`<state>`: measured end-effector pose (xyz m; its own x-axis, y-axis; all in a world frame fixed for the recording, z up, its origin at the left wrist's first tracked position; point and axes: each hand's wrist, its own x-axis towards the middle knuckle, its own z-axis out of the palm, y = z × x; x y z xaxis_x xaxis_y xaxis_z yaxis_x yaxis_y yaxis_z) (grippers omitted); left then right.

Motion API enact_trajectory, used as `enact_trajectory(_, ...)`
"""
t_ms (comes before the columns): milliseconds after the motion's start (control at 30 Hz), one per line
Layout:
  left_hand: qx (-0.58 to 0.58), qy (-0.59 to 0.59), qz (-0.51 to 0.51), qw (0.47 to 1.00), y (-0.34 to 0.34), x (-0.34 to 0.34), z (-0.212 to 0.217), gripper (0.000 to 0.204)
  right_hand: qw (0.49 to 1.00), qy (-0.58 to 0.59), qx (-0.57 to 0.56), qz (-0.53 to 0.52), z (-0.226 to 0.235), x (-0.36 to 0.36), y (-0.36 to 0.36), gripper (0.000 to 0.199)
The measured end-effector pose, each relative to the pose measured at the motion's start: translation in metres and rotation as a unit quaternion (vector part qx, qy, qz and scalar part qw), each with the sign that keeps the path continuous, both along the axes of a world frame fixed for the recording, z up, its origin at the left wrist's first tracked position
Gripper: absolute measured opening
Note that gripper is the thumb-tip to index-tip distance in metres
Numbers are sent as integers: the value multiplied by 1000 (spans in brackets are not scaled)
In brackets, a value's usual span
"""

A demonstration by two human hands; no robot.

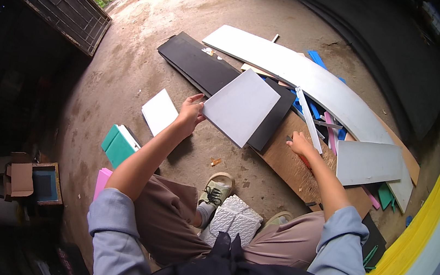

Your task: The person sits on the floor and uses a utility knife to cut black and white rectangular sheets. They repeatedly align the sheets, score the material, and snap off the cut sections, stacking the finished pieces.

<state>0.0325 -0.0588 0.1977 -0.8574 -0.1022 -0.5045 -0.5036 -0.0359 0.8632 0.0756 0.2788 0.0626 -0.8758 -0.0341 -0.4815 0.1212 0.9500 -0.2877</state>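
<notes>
My left hand (pixel 191 113) pinches the left corner of a flat, pale grey foam-like sheet (pixel 243 107), roughly square. It is held tilted above a black board (pixel 271 123). Over a brown wooden board (pixel 293 171), my right hand (pixel 301 145) is closed around a slim tool (pixel 304 161). Red shows below the fingers and a dark tip sticks out in front; the grip hides most of it. To the left of the sheet, a smaller white piece (pixel 160 111) lies on the floor.
A long white board (pixel 294 68) and a black one (pixel 201 65) lie ahead among blue and pink offcuts. A grey sheet (pixel 369 164) rests at right, near stacked yellow sheets (pixel 411 238). Green blocks (pixel 120 147) stand left. A white textured block (pixel 232 221) sits between my feet.
</notes>
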Motion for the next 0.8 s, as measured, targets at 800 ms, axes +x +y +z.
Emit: enact_trajectory(800, -92, 169, 328, 925, -181, 105, -210, 27, 927, -52, -370, 1, -34, -84, -375, 30)
